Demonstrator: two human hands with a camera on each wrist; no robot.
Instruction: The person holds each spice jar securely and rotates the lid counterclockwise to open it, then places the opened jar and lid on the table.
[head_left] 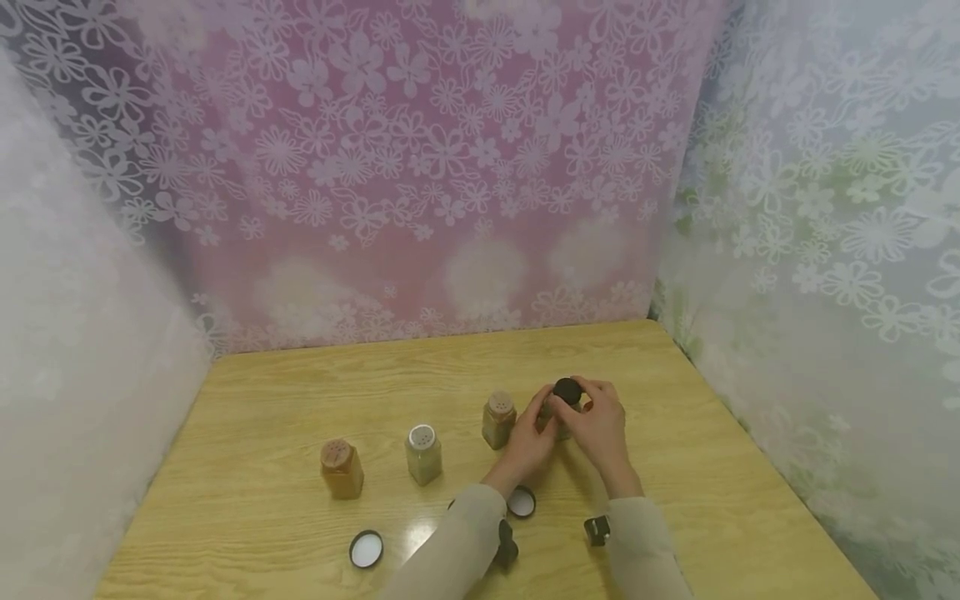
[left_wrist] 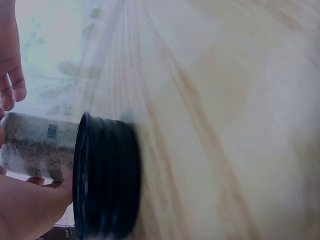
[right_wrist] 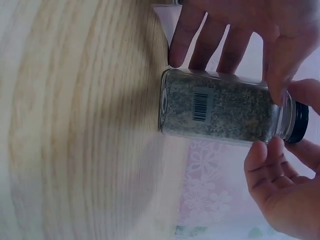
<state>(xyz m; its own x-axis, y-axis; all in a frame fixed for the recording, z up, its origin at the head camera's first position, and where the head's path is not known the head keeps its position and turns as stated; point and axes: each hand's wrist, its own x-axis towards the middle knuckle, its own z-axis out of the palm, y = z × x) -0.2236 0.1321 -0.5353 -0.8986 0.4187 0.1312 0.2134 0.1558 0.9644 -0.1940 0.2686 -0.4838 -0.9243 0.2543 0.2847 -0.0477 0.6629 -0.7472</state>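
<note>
An upright clear glass spice jar (right_wrist: 220, 107) with a dark, flaky filling and a barcode label stands between both hands. Its black cap (head_left: 567, 390) is on top. My left hand (head_left: 531, 442) holds the jar from the left, several fingers lying along the glass. From the right, my right hand (head_left: 602, 427) pinches the cap with thumb and fingers. Just left of the hands stands a jar with a perforated shaker top (head_left: 498, 419). In the left wrist view a black lid (left_wrist: 107, 175) looms close, on edge, hiding part of the jar.
Two more uncapped shaker jars, one pale green (head_left: 423, 455) and one orange-brown (head_left: 342, 471), stand to the left on the wooden table (head_left: 247, 433). A black-rimmed lid (head_left: 366, 550) lies at the front left, another (head_left: 521, 502) beside the left forearm. Floral curtains (head_left: 420, 167) enclose the table.
</note>
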